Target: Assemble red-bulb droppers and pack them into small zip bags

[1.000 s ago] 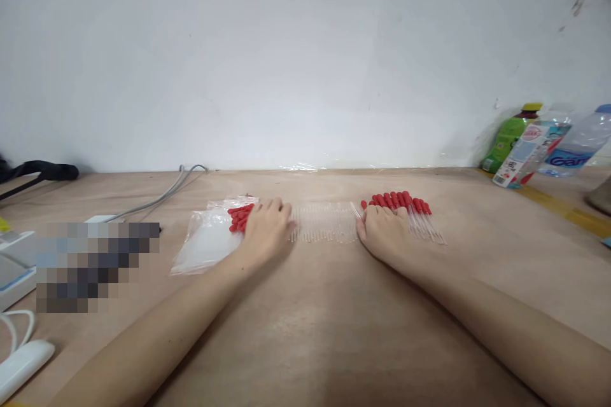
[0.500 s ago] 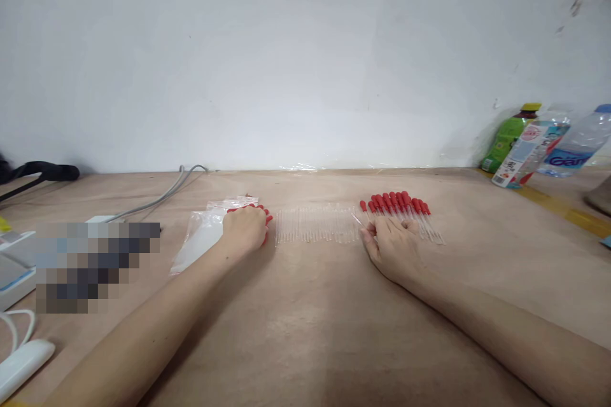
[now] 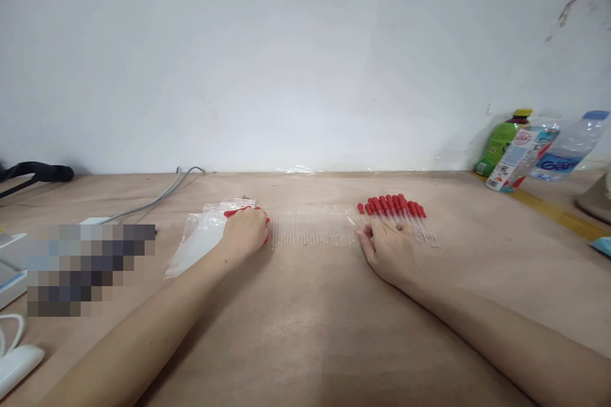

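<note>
My left hand [image 3: 245,231] is curled down over a pile of red rubber dropper bulbs [image 3: 260,210]. Its fingertips are hidden, so what they hold does not show. Between my hands lies a row of clear glass dropper tubes [image 3: 310,227], side by side. The fingers of my right hand [image 3: 387,248] are closed on one glass dropper tube [image 3: 352,222], which slants up to the left at the row's right end. Just beyond and right of that hand lie several droppers with red bulbs [image 3: 389,203], their glass stems partly covered by the hand.
Clear plastic bags [image 3: 195,245] lie under and beside my left hand. Farther left are a grey cable [image 3: 157,194], a white device [image 3: 19,365] and a blurred-out patch. At the back right stand a green bottle [image 3: 501,146], a carton [image 3: 520,156] and a water bottle [image 3: 568,149].
The view has shifted slightly, moving most things a little left in the picture. Both hands keep nearly the same places on the table; the glass tube remains in my right fingers.
</note>
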The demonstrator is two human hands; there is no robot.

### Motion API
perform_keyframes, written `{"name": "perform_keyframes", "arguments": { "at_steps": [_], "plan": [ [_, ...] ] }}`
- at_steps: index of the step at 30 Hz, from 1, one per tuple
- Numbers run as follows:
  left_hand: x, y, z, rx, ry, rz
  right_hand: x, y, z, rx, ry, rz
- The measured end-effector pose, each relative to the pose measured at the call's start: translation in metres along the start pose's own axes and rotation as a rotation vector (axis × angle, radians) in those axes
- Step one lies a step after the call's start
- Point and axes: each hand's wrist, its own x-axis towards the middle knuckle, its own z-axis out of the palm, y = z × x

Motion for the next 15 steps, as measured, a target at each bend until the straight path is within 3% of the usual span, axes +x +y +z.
{"name": "perform_keyframes", "arguments": {
  "at_steps": [9,15],
  "plan": [
    [-0.0018,0.0082,0.0061,-0.002,0.106,0.03,0.0008,-0.0004,-0.002,0.018,-0.03,0.009],
    [-0.0026,0.0086,0.0028,-0.023,0.085,0.051,0.0009,0.0003,-0.0032,0.041,-0.035,-0.002]
  ]
}}
